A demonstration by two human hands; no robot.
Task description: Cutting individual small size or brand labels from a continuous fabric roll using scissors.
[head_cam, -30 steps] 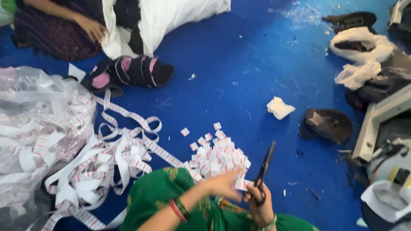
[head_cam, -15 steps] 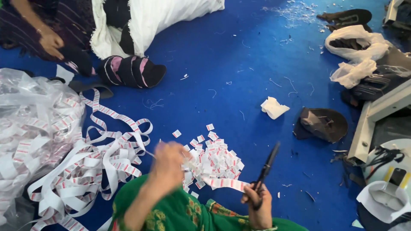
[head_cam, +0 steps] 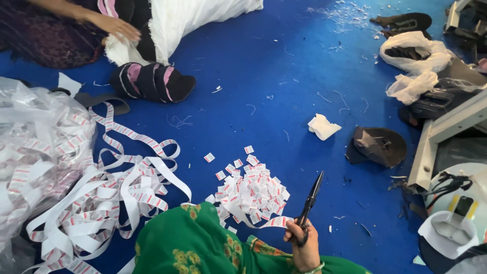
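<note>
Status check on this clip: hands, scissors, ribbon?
Right hand gripping black scissors, blades shut. Left hand out of view. Label ribbon meets right hand. Cut labels piled alongside.

Scissors, dark matt metal, gripped in the right hand. Beside their blades, a pile of cut labels and a label ribbon: smooth woven or paper tape, white with red print. Left of the ribbon, a clear glossy plastic bag. Beneath all, a matt blue floor covering. Green patterned cloth lay below the pile.

Black scissors, red-and-white label tape, blue floor
</note>
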